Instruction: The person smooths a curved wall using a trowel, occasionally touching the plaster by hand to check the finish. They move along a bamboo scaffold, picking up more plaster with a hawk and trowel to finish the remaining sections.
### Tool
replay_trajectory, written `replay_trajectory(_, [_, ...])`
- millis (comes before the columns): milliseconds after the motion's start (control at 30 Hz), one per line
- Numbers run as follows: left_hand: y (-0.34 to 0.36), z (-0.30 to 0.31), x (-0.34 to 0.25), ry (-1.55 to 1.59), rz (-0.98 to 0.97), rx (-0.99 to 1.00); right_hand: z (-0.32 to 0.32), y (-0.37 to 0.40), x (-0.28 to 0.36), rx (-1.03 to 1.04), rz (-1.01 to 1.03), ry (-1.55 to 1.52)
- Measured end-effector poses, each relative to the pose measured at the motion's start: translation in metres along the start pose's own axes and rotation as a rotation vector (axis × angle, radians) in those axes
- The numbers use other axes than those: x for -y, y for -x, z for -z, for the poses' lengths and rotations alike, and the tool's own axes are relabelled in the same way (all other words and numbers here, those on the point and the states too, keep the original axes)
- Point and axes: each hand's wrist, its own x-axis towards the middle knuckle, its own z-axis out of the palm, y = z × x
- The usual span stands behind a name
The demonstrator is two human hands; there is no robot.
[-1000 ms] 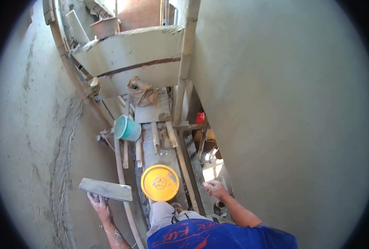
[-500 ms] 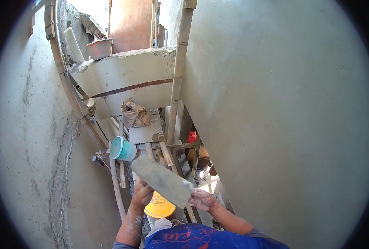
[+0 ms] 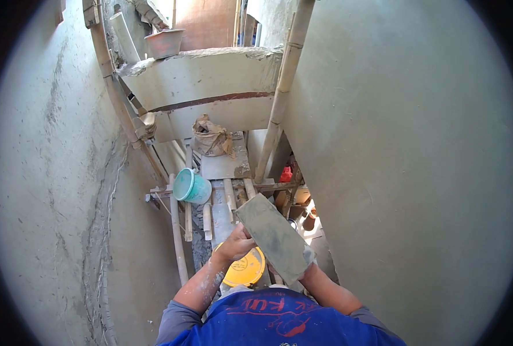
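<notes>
A flat rectangular plastering float [image 3: 276, 235], its grey face smeared with cement, is held tilted in front of my body. My left hand [image 3: 237, 244] is closed at its left edge, the fingers partly hidden behind the board. At the lower right corner, my right hand [image 3: 309, 272] grips the float's end; most of its fingers are out of sight behind it. A small greyish patch sticks out at that corner beside the right hand. Below the left forearm and float sits a yellow bucket lid [image 3: 245, 266], partly covered by them.
A teal bucket [image 3: 192, 186] stands tilted on the scaffold ahead, near a crumpled brown sack [image 3: 211, 137] on a board [image 3: 227, 166]. Bamboo poles [image 3: 279, 98] rise at both sides. Plastered walls [image 3: 395, 161] close in left and right. A grey basin [image 3: 165, 44] rests on the ledge beyond.
The float has swung to a steeper slant and moved right with both hands. The right hand is now more hidden behind it. My view has shifted, so the surroundings sit further right and higher.
</notes>
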Motion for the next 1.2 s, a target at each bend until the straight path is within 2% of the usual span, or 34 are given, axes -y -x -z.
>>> replay_trajectory(67, [-0.005, 0.006, 0.002, -0.023, 0.011, 0.011, -0.007, -0.005, 0.006, -0.108, 0.172, 0.685])
replay_trajectory(100, [-0.007, 0.008, 0.004, -0.031, 0.021, 0.012, -0.009, -0.010, 0.013, -0.076, 0.314, 1.040])
replay_trajectory(200, [-0.017, 0.011, 0.004, -0.015, 0.090, 0.087, -0.039, -0.015, 0.036, -0.118, 0.438, 1.322])
replay_trajectory(233, [-0.019, 0.010, 0.004, 0.013, 0.111, 0.092, -0.038, -0.015, 0.035, -0.196, 0.378, 1.223])
replay_trajectory(333, [-0.024, 0.013, 0.012, -0.121, 0.143, 0.050, -0.028, -0.021, 0.043, -0.242, 0.421, 1.611])
replay_trajectory(400, [-0.036, 0.000, 0.001, -0.080, 0.048, 0.037, -0.023, -0.021, 0.055, -0.289, 0.334, 1.254])
replay_trajectory(433, [-0.038, 0.004, -0.002, -0.134, 0.059, 0.004, -0.015, -0.017, 0.056, -0.324, 0.308, 1.065])
replay_trajectory(500, [-0.035, 0.012, -0.008, -0.248, 0.096, -0.047, 0.013, 0.004, 0.054, -0.470, 0.313, 1.115])
replay_trajectory(633, [-0.009, 0.046, -0.015, -0.476, 0.177, -0.299, 0.057, 0.035, 0.077, -0.815, 0.404, 2.199])
replay_trajectory(733, [0.007, 0.060, -0.028, -0.474, 0.225, -0.535, 0.080, 0.054, 0.088, -0.878, 0.273, 2.172])
replay_trajectory(800, [0.011, 0.063, -0.035, -0.443, 0.199, -0.650, 0.129, 0.078, 0.064, -0.948, 0.096, 1.640])
replay_trajectory(833, [0.011, 0.065, -0.035, -0.423, 0.178, -0.681, 0.132, 0.078, 0.065, -0.965, 0.017, 1.373])
replay_trajectory(933, [0.007, 0.069, -0.035, -0.407, 0.139, -0.753, 0.130, 0.076, 0.078, -0.923, 0.041, 2.177])
replay_trajectory(1000, [-0.005, 0.066, -0.038, -0.454, 0.146, -0.767, 0.131, 0.060, 0.090, -0.984, 0.266, 1.685])
replay_trajectory(1067, [-0.018, 0.056, -0.044, -0.558, 0.161, -0.750, 0.139, 0.062, 0.096, -0.932, 0.370, 1.171])
replay_trajectory(1200, [-0.045, 0.047, -0.059, -0.695, 0.135, -0.707, 0.163, 0.086, 0.093, -0.624, 0.402, 0.135])
